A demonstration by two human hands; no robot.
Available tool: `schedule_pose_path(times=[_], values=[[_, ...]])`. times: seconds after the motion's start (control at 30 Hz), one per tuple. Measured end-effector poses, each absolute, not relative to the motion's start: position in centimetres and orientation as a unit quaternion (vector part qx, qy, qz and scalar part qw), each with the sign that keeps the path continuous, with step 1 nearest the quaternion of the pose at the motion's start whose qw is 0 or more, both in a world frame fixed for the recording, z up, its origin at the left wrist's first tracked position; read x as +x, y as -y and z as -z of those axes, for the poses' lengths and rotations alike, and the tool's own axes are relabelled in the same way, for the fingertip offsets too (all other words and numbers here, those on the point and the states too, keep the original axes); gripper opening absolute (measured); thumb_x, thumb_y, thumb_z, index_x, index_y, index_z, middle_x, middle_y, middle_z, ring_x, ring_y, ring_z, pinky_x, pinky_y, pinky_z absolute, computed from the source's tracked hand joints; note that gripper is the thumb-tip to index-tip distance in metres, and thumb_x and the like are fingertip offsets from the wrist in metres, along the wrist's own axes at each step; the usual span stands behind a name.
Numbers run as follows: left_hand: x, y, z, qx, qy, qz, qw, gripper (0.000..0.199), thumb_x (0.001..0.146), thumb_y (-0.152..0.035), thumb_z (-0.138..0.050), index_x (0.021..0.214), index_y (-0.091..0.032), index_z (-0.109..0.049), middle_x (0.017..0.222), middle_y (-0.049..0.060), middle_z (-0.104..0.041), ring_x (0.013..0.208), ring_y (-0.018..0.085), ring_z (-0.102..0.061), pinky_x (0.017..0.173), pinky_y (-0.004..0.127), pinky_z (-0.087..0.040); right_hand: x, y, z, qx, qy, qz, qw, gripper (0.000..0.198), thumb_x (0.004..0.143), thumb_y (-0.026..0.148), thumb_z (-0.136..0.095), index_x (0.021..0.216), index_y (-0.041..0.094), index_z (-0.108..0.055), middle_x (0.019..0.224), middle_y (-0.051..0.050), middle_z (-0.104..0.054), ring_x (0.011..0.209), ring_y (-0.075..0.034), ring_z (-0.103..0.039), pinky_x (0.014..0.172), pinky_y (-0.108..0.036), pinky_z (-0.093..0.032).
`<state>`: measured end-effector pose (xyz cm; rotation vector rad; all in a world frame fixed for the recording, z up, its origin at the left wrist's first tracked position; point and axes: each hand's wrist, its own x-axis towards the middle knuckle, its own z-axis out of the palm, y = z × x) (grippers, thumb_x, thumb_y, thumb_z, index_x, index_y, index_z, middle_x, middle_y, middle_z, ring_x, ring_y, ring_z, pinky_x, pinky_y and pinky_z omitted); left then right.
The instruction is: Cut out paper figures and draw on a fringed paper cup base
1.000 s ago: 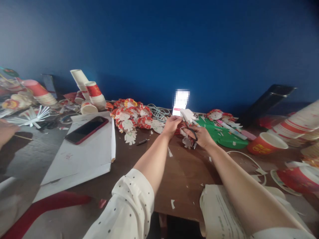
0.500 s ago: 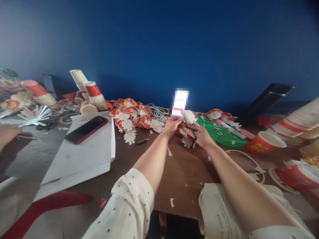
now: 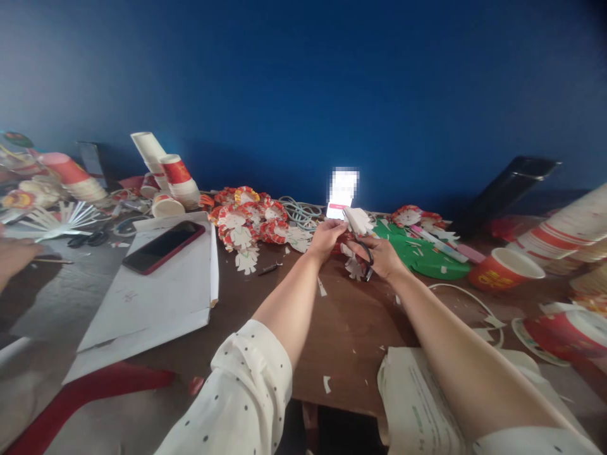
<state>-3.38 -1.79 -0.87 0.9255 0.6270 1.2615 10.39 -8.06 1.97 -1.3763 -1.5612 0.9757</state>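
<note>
Head view: scissors (image 3: 371, 258) at a white paper cutout (image 3: 363, 221), two hands close together over the brown table (image 3: 351, 328)

The left hand (image 3: 328, 239) has its fingertips pinched narrow at the cutout's left edge; the right hand (image 3: 385, 258) holds the scissors, fingers curled about the dark handle, how far apart the blades stand cannot be told. The cutout is just in front of a bright screen (image 3: 342, 183), between a heap of red-and-white paper pieces (image 3: 244, 218) and a green sheet (image 3: 417, 260) littered with scraps; a red paper cup (image 3: 496, 272) sits by the sheet's right end. Well to the left, a dark phone (image 3: 165, 246) lies on a white folder (image 3: 152, 309), and another person's hand (image 3: 16, 256) shows beside fanned white strips (image 3: 71, 224)
</note>
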Motion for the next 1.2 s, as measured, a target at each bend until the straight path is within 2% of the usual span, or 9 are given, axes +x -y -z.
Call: schedule_pose_path(times=[0.67,0.83,1.07,1.2], values=[[-3.37,1.99,0.76,0.408,-0.283,-0.557,0.665,0.029,0.07,-0.035,-0.079,0.07,-0.015,-0.057,0.058,-0.001,-0.06,0.053,0.01,-0.057,0.057,0.023,-0.045,10.29,8.12,-1.92,-0.546,0.604,-0.401,0.419,0.046,0.062,0.058,-0.08,0.05,0.019,-0.059,0.046,0.0,-0.052,0.04,-0.009,-0.044,0.038,-0.025,-0.035],[-3.41,1.93,0.96,0.413,-0.275,-0.562,0.661,0.03,0.068,-0.036,-0.079,0.071,-0.016,-0.057,0.06,-0.001,-0.06,0.055,0.01,-0.057,0.058,0.024,-0.045,10.29,7.97,-1.66,-0.551,0.592,-0.404,0.427,0.041,0.062,0.056,-0.08,0.058,0.018,-0.065,0.048,0.0,-0.053,0.04,-0.01,-0.045,0.039,-0.025,-0.036],[-3.29,1.89,1.01,0.41,-0.288,-0.565,0.656,0.029,0.07,-0.036,-0.078,0.07,-0.016,-0.057,0.059,-0.002,-0.059,0.054,0.01,-0.056,0.057,0.024,-0.045,10.33,7.99,-1.82,-0.554,0.595,-0.41,0.414,0.039,0.061,0.055,-0.081,0.06,0.018,-0.068,0.049,0.0,-0.055,0.041,-0.011,-0.047,0.039,-0.025,-0.037],[-3.37,1.97,0.58,0.378,-0.301,-0.583,0.653,0.027,0.07,-0.032,-0.079,0.07,-0.016,-0.057,0.057,-0.004,-0.057,0.052,0.009,-0.054,0.056,0.022,-0.042,10.35,7.94,-1.54,-0.55,0.604,-0.417,0.399,0.043,0.06,0.056,-0.082,0.078,0.018,-0.077,0.053,-0.001,-0.06,0.045,-0.013,-0.053,0.042,-0.025,-0.041]])
